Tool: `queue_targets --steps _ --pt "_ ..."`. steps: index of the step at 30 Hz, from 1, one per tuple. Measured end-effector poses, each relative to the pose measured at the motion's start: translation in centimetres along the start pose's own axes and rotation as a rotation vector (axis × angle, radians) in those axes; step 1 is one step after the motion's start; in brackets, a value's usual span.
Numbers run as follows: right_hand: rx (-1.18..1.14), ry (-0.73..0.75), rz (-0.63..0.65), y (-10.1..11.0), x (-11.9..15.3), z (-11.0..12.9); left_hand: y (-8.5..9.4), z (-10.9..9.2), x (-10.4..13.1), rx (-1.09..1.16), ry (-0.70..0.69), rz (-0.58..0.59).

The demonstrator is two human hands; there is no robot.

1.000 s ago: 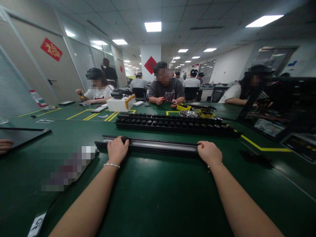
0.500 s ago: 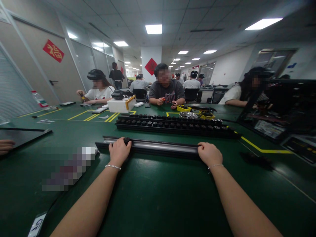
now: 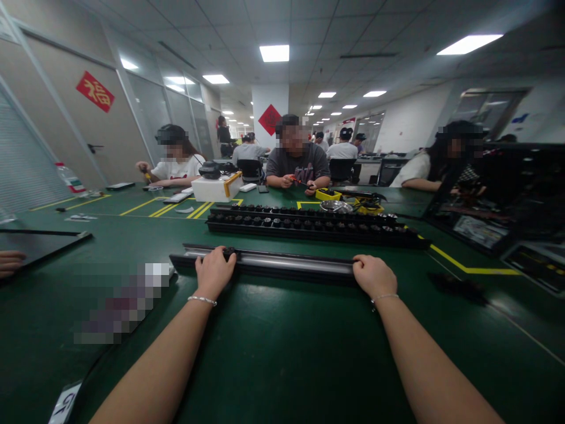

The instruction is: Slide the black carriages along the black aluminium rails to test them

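A long black metal rail (image 3: pixel 291 262) with a shiny grey channel lies crosswise in front of me on the green table. My left hand (image 3: pixel 215 269) is closed over its left part, at a small black part (image 3: pixel 229 253) in the channel. The fingers hide most of that part. At the rail's right end, my right hand (image 3: pixel 374 274) is wrapped round the edge. Beyond it lie black rails filled with rows of small black round parts (image 3: pixel 304 224).
A pixelated object (image 3: pixel 128 303) lies left of the rail. At far left, another person's hand (image 3: pixel 11 263) rests by a dark panel (image 3: pixel 44 241). Farther back are a white box (image 3: pixel 212 189), a metal dish (image 3: pixel 336 206) and yellow tools (image 3: pixel 329 194). A dark open frame (image 3: pixel 481 206) stands right.
My left hand and the small black part have shifted very slightly right along the rail. My right hand stays on the rail's end. A standing person in the background has moved.
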State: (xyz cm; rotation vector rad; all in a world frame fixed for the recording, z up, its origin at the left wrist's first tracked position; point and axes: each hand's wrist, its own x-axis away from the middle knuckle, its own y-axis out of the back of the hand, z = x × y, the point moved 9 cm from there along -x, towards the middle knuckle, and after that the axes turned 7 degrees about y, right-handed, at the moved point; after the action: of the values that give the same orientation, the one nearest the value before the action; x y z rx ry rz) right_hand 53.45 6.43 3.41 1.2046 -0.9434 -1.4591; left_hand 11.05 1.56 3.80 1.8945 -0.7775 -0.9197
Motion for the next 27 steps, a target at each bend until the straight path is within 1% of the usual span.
queue_targets --steps 8,13,19,27 --pt "0.004 0.0 -0.008 0.06 0.06 -0.02 0.22 -0.24 0.09 -0.022 0.004 0.015" --pt "0.019 0.007 -0.036 0.2 0.03 -0.1 0.36 -0.48 0.2 -0.041 -0.011 0.016" --pt "0.006 0.005 -0.023 0.18 0.14 -0.04 0.54 -0.68 0.27 -0.036 -0.023 0.008" --pt "-0.001 0.01 -0.015 0.17 0.1 0.03 0.32 -1.0 0.27 -0.032 -0.053 0.01"
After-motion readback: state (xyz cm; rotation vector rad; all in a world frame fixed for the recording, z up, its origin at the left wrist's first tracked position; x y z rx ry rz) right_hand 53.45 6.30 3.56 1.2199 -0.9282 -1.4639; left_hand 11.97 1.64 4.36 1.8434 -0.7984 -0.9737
